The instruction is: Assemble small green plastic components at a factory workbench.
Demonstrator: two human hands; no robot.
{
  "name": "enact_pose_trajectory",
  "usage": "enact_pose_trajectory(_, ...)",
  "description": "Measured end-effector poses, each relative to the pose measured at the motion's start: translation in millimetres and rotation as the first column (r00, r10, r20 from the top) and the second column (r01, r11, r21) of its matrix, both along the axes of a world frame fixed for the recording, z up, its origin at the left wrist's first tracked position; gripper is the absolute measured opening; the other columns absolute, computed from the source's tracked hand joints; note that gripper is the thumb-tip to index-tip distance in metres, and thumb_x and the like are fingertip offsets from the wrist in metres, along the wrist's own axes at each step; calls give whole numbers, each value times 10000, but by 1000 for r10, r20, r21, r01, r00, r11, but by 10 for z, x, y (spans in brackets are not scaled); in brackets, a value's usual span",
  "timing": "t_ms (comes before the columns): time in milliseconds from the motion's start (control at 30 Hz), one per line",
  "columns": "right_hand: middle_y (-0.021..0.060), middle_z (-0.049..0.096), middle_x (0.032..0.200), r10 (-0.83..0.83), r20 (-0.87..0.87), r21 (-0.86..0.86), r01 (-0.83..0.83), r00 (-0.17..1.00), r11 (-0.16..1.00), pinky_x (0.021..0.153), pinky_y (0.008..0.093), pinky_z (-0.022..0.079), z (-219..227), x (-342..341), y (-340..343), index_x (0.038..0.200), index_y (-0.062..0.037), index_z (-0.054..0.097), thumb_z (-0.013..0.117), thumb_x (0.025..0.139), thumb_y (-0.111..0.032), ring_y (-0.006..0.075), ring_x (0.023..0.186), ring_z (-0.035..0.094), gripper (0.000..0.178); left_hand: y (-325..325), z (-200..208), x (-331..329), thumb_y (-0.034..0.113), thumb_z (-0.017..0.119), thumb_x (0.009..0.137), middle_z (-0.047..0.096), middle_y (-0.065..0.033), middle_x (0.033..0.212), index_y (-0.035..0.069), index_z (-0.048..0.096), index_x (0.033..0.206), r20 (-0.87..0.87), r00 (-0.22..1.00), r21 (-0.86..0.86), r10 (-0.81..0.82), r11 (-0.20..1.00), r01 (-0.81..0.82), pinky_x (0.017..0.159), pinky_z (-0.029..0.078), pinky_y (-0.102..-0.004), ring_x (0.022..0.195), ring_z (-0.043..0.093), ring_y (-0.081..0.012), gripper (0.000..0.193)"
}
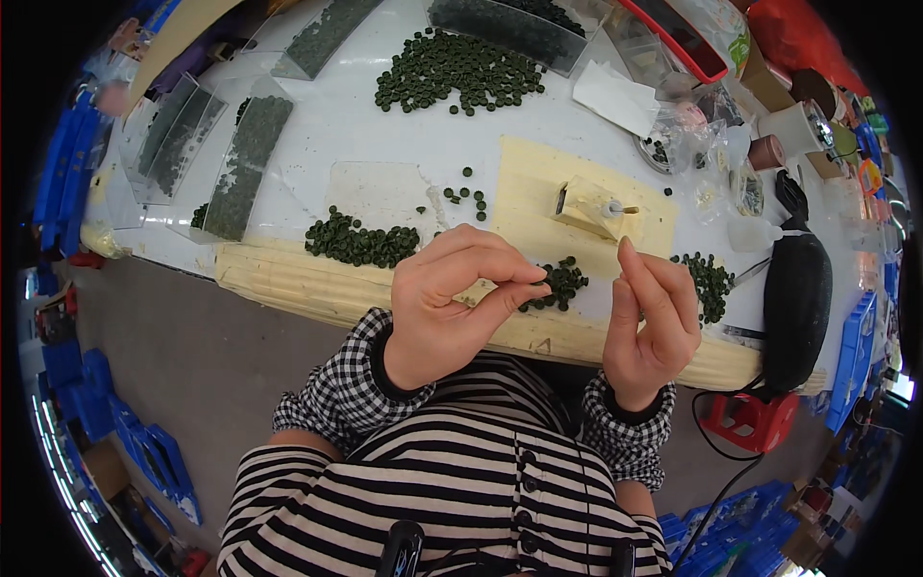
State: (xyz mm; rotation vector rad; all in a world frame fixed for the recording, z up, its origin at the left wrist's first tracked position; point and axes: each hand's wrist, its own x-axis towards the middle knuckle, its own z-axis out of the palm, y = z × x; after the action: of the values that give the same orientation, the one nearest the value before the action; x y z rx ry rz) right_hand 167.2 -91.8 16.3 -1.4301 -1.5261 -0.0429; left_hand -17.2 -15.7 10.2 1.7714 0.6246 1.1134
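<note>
My left hand [460,300] is held over the table's near edge, thumb and index fingertip pinched together. Whatever sits between those tips is too small to make out. Just beyond the pinch lies a small heap of dark green round pieces [565,285]. To its right, my right hand [659,332] is raised with the index finger up and the thumb a little apart from it; no object shows between them. Past the right fingertips stands a small cream-coloured block fixture [588,210] with a short brass-coloured pin, on a pale yellow sheet [524,178].
More green pieces form a heap [361,240] at left, a large pile [457,72] at the back and a cluster [710,287] at right. Clear trays [248,163] of pieces stand at left. A black padded object [798,308] and a red-framed case [678,38] are at right.
</note>
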Motion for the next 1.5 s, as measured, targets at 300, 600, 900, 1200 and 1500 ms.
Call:
enact_pose_trajectory(300, 89, 629, 926, -211, 85, -50, 215, 974, 975, 712, 296, 455, 83, 217, 167, 1083, -33, 706, 727, 793, -9, 205, 827, 574, 292, 9, -7, 4, -103, 751, 737, 649, -94, 863, -17, 667, 908, 32, 999, -48, 1, 999, 0, 710, 491, -257, 761, 609, -137, 209)
enact_pose_trajectory(600, 81, 622, 913, -153, 135, -139, 172, 979, 975, 730, 329, 450, 54, 267, 345, 919, -37, 683, 752, 768, -44, 235, 851, 567, 166, 19, -27, -2, -83, 771, 730, 631, -79, 861, -9, 656, 911, 14, 999, -29, 31, 999, -31, 709, 484, -251, 751, 590, -120, 227)
enact_pose_trajectory(900, 90, 629, 941, -43, -217, 27, 50, 975, 998, 761, 278, 446, 257, 8, 110, 917, 2, 670, 697, 830, -24, 176, 866, 571, 95, 20, -24, 7, -79, 782, 715, 639, -71, 848, 1, 662, 893, -10, 999, -36, 44, 998, -44, 700, 480, -247, 745, 589, -115, 229)
enact_pose_trajectory(1200, 99, 646, 981, 109, -164, -75, -122, 980, 990, 803, 333, 459, 239, -102, 153, 863, -33, 654, 713, 829, -111, 246, 907, 573, 104, 11, -5, 20, -63, 801, 694, 646, -70, 830, 5, 665, 882, -20, 998, 7, 54, 999, -54, 676, 481, -247, 736, 599, -121, 241)
enact_pose_trajectory(1500, 95, 642, 992, 115, -94, -84, -123, 989, 989, 811, 356, 449, 247, -110, 174, 841, -42, 654, 732, 795, -106, 265, 911, 557, 111, 7, -3, 27, -60, 800, 696, 647, -69, 824, 5, 664, 869, -13, 999, 9, 53, 999, -53, 667, 479, -245, 730, 600, -124, 229)
